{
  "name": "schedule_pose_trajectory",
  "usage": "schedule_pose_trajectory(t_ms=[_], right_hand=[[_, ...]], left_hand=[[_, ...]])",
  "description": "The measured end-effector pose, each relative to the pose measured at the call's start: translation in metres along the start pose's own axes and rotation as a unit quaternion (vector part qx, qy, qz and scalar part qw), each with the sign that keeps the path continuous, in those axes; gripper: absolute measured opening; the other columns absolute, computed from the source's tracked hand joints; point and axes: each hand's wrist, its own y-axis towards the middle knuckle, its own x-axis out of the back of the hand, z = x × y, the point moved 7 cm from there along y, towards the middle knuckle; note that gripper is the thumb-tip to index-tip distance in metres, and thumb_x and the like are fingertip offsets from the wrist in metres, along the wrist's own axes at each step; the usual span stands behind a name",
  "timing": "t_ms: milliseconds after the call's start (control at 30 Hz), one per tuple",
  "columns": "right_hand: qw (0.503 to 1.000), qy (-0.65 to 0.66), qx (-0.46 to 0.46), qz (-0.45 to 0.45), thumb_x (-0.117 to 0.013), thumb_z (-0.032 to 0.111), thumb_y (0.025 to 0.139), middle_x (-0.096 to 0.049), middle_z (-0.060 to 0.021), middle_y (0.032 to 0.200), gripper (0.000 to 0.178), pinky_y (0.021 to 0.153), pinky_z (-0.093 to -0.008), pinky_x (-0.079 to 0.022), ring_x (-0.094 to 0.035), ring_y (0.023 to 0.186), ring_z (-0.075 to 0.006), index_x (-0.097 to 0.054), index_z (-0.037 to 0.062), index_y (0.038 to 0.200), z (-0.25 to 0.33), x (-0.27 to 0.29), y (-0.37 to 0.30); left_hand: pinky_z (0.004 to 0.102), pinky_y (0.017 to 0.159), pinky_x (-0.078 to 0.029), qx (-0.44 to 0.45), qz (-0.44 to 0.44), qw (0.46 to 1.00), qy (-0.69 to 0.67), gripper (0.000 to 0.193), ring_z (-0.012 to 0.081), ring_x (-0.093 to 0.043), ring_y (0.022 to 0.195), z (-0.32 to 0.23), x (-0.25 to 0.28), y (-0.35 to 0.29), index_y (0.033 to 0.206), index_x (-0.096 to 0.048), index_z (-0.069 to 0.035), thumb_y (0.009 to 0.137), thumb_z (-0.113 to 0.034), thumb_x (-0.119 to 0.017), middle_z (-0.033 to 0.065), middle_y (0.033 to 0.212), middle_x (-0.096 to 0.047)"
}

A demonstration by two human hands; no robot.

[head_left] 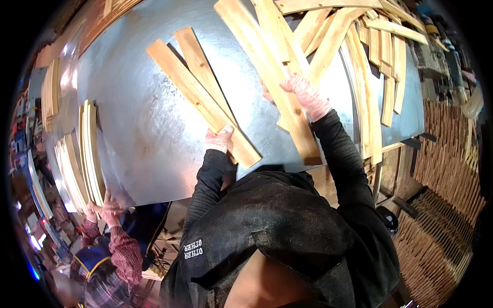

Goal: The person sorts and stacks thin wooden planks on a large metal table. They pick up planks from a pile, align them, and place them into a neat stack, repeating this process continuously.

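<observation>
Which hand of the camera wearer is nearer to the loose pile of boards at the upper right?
Right. The right hand holds a board close beside the loose pile; the left hand holds another board farther to the left.

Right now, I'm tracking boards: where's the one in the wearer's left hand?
That board is left of centre in the head view, over the table, overlapping another board.

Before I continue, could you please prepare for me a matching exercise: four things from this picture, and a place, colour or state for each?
1. Left hand
2. Jumbled boards
3. Tabletop
4. Co-worker's sleeve

A. Reddish
B. Gripping a board
C. Grey and shiny
D. At the picture's upper right

Pairs: 1-B, 2-D, 3-C, 4-A
</observation>
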Motion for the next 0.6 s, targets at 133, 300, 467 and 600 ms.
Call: schedule_pose_trajectory(t_ms=[133,300,467,600], right_hand=[[0.972,-0.199,0.065,-0.102,-0.07,0.038,0.084,-0.057,-0.0191,0.121,0.067,0.095,-0.0409,-0.046,-0.059,0.109,-0.0287,-0.046,0.0007,0.135,0.064,0.013,0.038],[0.742,-0.614,-0.109,-0.245,-0.074,0.062,0.066,-0.036,-0.029,0.14,0.105,0.103,-0.0537,-0.035,-0.042,0.129,-0.0408,-0.032,0.0041,0.142,0.081,-0.033,0.1],[0.889,-0.441,-0.05,-0.114,-0.073,0.042,0.075,-0.05,-0.028,0.129,0.089,0.099,-0.0483,-0.043,-0.052,0.119,-0.0426,-0.029,0.0064,0.144,0.042,-0.069,0.126],[0.917,-0.389,-0.044,-0.08,-0.06,0.035,0.088,-0.051,-0.0273,0.129,0.062,0.095,-0.0451,-0.047,-0.057,0.113,-0.0419,-0.039,0.0044,0.138,0.054,-0.085,0.114]], left_hand=[[0.0337,0.074,-0.053,-0.118,-0.102,0.978,0.141,0.048,0.0228,-0.066,0.085,-0.023,0.056,-0.016,0.12,-0.052,-0.001,0.077,-0.002,-0.074,0.0115,0.101,-0.067],[0.0445,0.088,-0.05,-0.101,-0.224,0.87,0.427,0.054,0.0397,-0.064,0.1,-0.056,0.093,-0.051,0.126,-0.051,-0.004,0.079,-0.02,-0.072,0.0231,0.109,-0.065],[0.0422,0.089,-0.05,-0.085,-0.232,0.921,0.301,0.058,0.0369,-0.065,0.101,-0.024,0.104,-0.037,0.127,-0.051,-0.004,0.077,-0.021,-0.073,0.0211,0.11,-0.066],[0.0374,0.083,-0.053,-0.088,-0.271,0.9,0.329,0.055,0.0261,-0.066,0.094,-0.051,0.117,-0.052,0.126,-0.052,-0.004,0.077,-0.018,-0.073,0.0151,0.107,-0.067]])
